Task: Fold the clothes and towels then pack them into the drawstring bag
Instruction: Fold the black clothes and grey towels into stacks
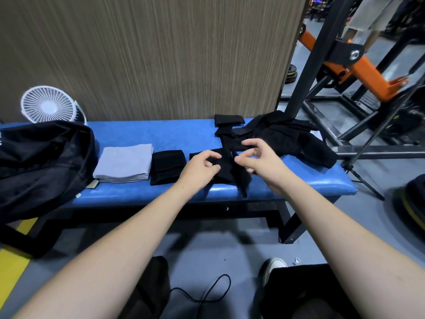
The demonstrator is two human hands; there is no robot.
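Blue padded counter [179,134] against a brown wood-grain wall panel [161,54]. White desk fan [49,104] at its back-left corner. Grey floor [207,252], yellow stripe [11,265] at left. Black steel frame [322,54] with orange arm [372,72] to the right.

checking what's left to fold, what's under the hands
A black garment, partly folded on the blue bench; left hand and right hand pinch it. Its middle is covered by them.

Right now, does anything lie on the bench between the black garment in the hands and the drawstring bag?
Yes. A folded black cloth and a folded grey towel lie side by side on the blue bench, between the black garment and the drawstring bag at the left end.
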